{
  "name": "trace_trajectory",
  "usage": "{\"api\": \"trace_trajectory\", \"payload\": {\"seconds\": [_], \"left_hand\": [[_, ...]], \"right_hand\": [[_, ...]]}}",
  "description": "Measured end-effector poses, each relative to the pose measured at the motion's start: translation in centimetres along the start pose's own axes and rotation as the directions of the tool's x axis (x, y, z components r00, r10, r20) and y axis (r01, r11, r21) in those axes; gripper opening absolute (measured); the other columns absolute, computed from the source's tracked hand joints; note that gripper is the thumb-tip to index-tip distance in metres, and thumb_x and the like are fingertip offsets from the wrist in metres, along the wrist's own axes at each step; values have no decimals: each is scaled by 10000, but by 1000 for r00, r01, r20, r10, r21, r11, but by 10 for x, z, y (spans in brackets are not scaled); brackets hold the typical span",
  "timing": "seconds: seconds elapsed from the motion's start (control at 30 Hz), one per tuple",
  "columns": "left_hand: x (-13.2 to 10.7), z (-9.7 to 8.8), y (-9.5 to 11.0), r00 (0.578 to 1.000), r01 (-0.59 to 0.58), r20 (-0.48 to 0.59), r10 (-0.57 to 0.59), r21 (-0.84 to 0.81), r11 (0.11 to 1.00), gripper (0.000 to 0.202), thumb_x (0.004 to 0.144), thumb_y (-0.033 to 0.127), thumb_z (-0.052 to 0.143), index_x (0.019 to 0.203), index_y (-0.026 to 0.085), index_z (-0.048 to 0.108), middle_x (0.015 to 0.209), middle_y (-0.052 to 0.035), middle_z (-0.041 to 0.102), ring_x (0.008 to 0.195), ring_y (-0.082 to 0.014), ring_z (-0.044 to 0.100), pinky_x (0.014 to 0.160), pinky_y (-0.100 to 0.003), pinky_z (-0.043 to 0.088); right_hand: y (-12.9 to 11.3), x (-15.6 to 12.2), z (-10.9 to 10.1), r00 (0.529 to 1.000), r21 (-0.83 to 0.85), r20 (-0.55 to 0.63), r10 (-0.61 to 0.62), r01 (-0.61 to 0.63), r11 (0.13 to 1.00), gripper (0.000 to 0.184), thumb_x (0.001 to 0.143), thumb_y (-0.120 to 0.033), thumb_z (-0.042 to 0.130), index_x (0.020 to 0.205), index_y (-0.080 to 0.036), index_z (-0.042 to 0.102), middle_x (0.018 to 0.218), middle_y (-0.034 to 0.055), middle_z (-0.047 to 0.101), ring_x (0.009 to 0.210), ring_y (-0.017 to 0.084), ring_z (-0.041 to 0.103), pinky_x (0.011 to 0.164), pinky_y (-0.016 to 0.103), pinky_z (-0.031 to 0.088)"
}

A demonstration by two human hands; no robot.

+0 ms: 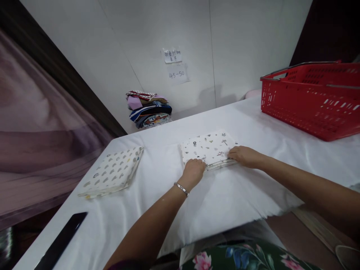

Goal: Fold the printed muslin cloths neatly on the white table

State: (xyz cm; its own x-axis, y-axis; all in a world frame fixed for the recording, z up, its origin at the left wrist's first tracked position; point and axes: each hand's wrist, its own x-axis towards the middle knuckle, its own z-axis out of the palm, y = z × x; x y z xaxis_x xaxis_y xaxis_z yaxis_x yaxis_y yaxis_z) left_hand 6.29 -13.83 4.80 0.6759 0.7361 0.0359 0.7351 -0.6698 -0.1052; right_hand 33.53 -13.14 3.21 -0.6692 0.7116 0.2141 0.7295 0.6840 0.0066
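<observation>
Resting curled, both hands, left hand (193,169) and right hand (243,155), touch folded cloth (208,147).

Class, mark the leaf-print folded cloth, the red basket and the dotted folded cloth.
leaf-print folded cloth (209,147), head view, its top face.
red basket (303,108), head view, its front wall.
dotted folded cloth (112,172), head view, its top face.

I'm in a fabric-folding workrm: covered table (225,195), printed cloth (209,147), folded fabric stack (149,109), red basket (309,101), wall label (176,65) w/ nos.
</observation>
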Motion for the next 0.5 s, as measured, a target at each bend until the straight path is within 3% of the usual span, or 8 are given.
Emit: {"api": "trace_trajectory", "payload": {"seconds": [0.23, 0.4, 0.5], "left_hand": [[1, 4, 1, 999, 3, -54, -2, 18, 1000, 213, 793, 7, 417, 841, 158, 560, 801, -64, 590, 815, -199, 555, 707, -323, 366], [-6, 3, 0, 989, 5, -151, 1, 37, 999, 162, 828, 74, 429, 881, 163, 554, 847, -60, 581, 834, -199, 532, 719, -333, 366], [-10, 7, 2, 991, -3, -133, 5, 18, 1000, 167, 830, 76, 433, 878, 177, 558, 857, -54, 574, 856, -196, 521, 725, -332, 370]], "right_hand": [[-2, 5, -1, 999, -128, 37, -34, 38, 991, 207, 829, -83, 439, 856, -188, 615, 828, 59, 637, 776, 198, 545, 670, 304, 382], [-6, -1, -7, 998, -147, -60, 22, -31, 989, 222, 835, -85, 410, 900, -171, 604, 848, 73, 630, 754, 192, 539, 682, 303, 372], [-5, -9, -2, 998, -115, -66, 9, -17, 993, 245, 838, -90, 398, 928, -193, 600, 887, 67, 636, 780, 188, 548, 693, 299, 378]]}}
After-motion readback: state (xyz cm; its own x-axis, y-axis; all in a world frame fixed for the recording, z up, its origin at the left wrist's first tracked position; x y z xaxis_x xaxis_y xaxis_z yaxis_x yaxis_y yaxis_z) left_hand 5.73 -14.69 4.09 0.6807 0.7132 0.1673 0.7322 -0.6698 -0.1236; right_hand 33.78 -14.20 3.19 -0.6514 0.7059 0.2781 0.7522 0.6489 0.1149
